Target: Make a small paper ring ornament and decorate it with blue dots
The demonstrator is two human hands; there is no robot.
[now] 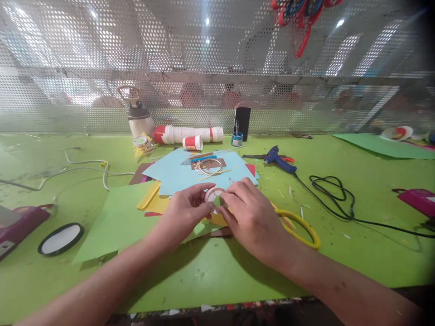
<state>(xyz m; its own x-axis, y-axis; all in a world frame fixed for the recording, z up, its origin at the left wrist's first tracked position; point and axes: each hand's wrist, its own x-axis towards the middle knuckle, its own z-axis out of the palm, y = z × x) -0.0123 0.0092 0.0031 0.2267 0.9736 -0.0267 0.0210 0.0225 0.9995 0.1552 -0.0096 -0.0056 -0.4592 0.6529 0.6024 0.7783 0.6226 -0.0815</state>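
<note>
Ring [210, 194]: white, thin brownish lines. Table [204, 280]: lime green, dark specks. Middle sheet [175, 174]: pale blue. Left sheet [117, 217]: light green. Cup [192, 143]: red and white. Cup stack [186, 134]: white, red at left, red stripe near right. Glue gun [280, 162]: dark blue; cord [317, 202] black. Loop [314, 235]: bright yellow. Phone [243, 122]: black. Mesh [170, 50]: silver-grey, rows of round dots.

Yellow loop [311, 227] blocks the right; near tabletop [204, 280] lies open.
</note>
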